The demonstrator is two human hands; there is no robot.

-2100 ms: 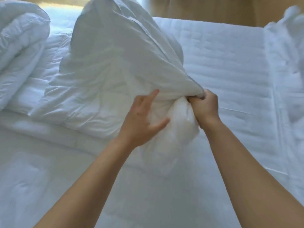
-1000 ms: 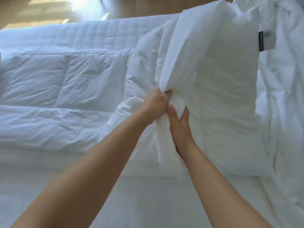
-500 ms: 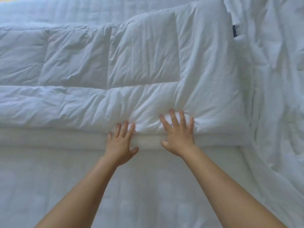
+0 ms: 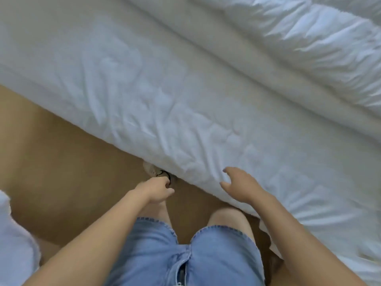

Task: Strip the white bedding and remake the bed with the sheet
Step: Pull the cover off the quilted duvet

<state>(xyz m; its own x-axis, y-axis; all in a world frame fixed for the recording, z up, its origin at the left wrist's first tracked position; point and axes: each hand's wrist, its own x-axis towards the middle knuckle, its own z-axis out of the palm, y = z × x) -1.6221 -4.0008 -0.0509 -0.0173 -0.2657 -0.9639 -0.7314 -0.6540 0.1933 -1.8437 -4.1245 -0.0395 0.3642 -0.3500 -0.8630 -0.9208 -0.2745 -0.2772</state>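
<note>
Fingers of the right hand (image 4: 240, 185) spread, curled over the rumpled white sheet (image 4: 165, 104) edge just beyond them; left hand (image 4: 157, 188) loosely closed, empty, beside it.

Sheet (image 4: 165, 96): ahead of both hands, its edge under the right hand (image 4: 240, 185).
Duvet (image 4: 309, 38): on the bed, far beyond the right hand.
Shoe (image 4: 153, 172): on the floor (image 4: 51, 162), just beyond the left hand (image 4: 156, 189).
Floor: left of the left hand.

Wrinkled white sheet (image 4: 165, 96) covers the bed, its edge draping toward the floor.
</note>
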